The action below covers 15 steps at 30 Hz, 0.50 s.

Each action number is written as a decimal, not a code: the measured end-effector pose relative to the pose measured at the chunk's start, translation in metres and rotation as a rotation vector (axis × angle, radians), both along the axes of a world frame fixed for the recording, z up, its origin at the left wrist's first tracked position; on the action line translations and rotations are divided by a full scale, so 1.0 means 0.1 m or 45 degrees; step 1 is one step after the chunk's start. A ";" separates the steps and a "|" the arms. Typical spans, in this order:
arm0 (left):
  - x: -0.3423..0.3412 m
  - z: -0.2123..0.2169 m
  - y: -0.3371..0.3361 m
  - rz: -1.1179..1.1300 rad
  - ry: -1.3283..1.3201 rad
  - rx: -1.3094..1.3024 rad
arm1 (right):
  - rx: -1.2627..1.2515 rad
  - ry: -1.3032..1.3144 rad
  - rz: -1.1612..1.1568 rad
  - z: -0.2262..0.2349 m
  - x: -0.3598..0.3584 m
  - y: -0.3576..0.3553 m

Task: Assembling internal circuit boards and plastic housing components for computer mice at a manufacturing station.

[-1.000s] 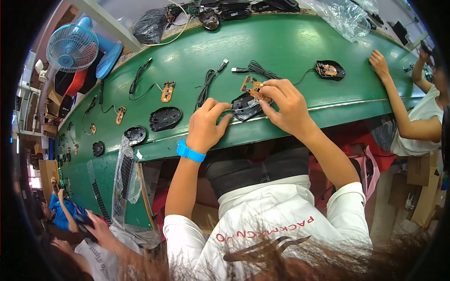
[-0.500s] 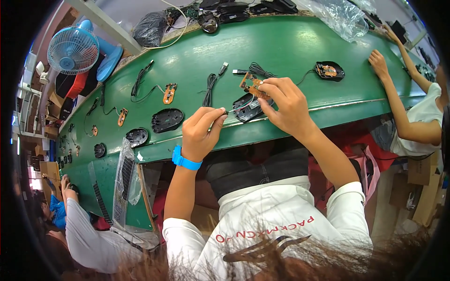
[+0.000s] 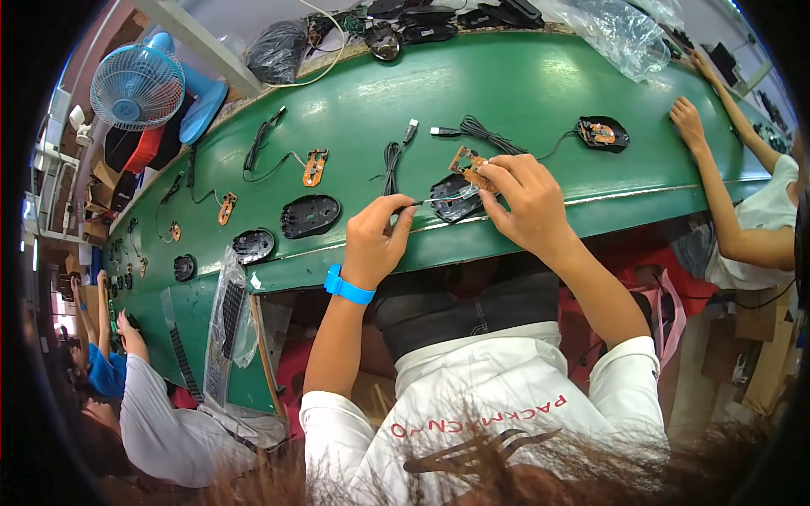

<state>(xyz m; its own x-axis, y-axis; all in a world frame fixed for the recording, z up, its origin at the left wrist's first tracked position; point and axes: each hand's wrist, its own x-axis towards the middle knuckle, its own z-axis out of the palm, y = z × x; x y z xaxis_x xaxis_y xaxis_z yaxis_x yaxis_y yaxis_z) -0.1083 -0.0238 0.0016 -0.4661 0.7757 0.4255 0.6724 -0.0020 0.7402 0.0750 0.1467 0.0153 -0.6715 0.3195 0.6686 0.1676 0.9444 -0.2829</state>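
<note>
With my right hand [image 3: 523, 198] pinched on the small orange circuit board [image 3: 469, 166] over the black mouse base [image 3: 451, 198] at the desk's [image 3: 540, 93] near edge and my left hand [image 3: 377, 240] clamped on its thin cable [image 3: 430, 201], I judge a hard tug could tear the wires off the board.

Blue fan [image 3: 137, 86] far left; orange board [image 3: 314, 167] and black shell [image 3: 310, 216] on green bench [image 3: 523, 84].

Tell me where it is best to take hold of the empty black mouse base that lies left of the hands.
Probably pinch the black mouse base across its narrower width, coming from above: it lies flat on the green belt with free space around it.
</note>
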 end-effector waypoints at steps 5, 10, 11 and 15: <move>0.00 -0.19 0.07 -0.106 0.244 -0.004 | 0.023 -0.050 -0.014 0.00 0.10 -0.07; 0.04 -0.24 0.12 -0.072 0.280 -0.088 | 0.048 -0.091 -0.007 -0.02 0.12 -0.11; 0.04 -0.24 0.13 -0.051 0.262 -0.120 | 0.040 -0.097 -0.011 -0.03 0.12 -0.10; 0.04 -0.25 0.18 -0.021 0.294 -0.141 | 0.032 -0.093 -0.011 -0.06 0.11 -0.12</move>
<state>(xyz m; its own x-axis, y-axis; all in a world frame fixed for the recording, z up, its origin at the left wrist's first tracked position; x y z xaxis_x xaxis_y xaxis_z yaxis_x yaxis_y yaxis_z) -0.1044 -0.0056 -0.0236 -0.3532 0.8303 0.4312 0.8241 0.0580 0.5634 0.0856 0.1349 0.0097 -0.7161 0.3090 0.6259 0.1947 0.9495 -0.2459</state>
